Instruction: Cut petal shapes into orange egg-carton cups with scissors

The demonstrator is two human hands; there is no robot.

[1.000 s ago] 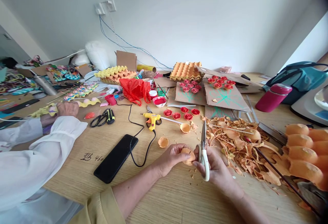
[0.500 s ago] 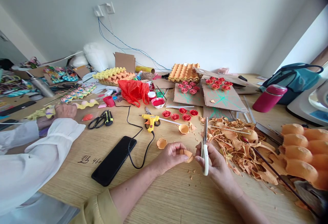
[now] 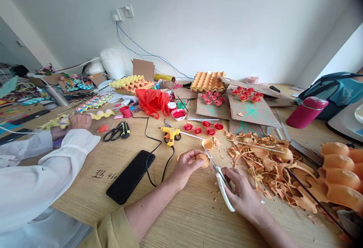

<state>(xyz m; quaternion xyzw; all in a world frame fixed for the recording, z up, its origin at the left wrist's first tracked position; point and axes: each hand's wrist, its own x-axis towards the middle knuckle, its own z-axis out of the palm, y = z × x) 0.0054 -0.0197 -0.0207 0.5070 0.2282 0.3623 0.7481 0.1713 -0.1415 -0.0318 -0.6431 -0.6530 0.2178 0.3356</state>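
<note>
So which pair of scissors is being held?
The white-handled pair, gripped in the right hand. By contrast, the dark-handled pair lies partly under the yellow glue gun.

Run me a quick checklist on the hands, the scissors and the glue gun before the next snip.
1. Left hand has the orange egg-carton cup in its grip: ok.
2. Right hand holds the scissors by the white handles: ok.
3. Scissor blades clear of the left fingers: cannot tell; they are close together at the cup.
4. Tabletop below the hands free of offcuts: not ok; small orange crumbs lie there.
5. Glue gun cool: cannot tell; nothing visible shows its heat.
6. Black cable off the smartphone: not ok; it crosses the upper end.
</note>
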